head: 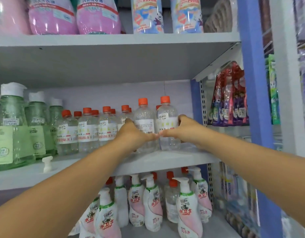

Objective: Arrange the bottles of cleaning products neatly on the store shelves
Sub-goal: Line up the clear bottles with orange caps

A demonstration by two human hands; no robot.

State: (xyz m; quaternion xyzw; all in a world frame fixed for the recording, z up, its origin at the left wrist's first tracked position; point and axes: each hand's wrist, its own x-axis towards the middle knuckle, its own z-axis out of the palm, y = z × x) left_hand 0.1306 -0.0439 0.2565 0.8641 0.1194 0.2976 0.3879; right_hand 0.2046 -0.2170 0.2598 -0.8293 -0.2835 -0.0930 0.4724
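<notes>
Two clear bottles with orange caps stand at the right end of the middle shelf (165,159). My left hand (133,133) grips the left bottle (144,117) low on its body. My right hand (184,129) grips the right bottle (166,115) from its right side. The thumbs of both hands nearly meet between the two bottles. A row of several more clear orange-capped bottles (90,127) stands to the left of them on the same shelf.
Green bottles with white caps (12,127) fill the shelf's left end, a loose white pump part (47,164) in front of them. Pink bottles (98,16) sit on the top shelf, white pump bottles (151,201) on the lower one. Packets (229,97) hang right of the blue upright (251,83).
</notes>
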